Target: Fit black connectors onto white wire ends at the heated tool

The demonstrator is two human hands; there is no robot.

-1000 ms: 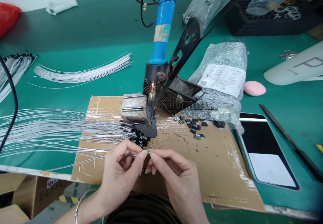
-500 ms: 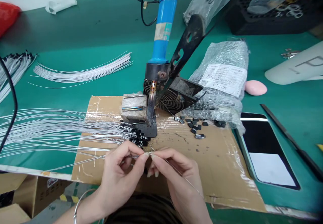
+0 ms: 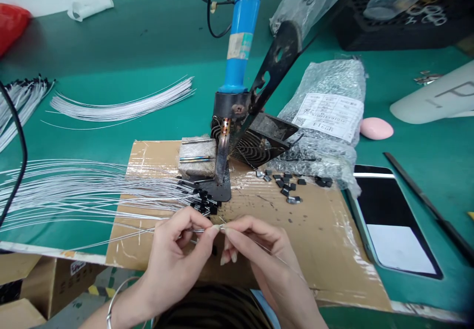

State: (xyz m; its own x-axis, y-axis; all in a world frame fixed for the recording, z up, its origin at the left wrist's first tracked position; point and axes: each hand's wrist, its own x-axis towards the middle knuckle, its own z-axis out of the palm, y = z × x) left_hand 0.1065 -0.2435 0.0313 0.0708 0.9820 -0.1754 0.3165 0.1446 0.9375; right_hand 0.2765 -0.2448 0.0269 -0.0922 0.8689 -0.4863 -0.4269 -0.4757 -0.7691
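My left hand pinches thin wires between thumb and forefinger, low over the cardboard sheet. Tip to tip with it, my right hand pinches a thin wire that trails back across the palm. What lies right between the fingertips is too small to make out. Behind my left hand, a spread of white wires runs in from the left, ending in black connector pieces. Just beyond my hands, a blue-handled soldering iron points down in a black metal stand.
A grey block stands beside the iron's tip, with a small black fan behind. Loose black pieces lie on the cardboard. To the right are a bubble-wrapped package, a phone and a dark flat tool. Another wire bundle lies back left.
My right hand has shifted slightly right, and its lower fingers have moved a little. My left hand stays nearly in place, still pinching.
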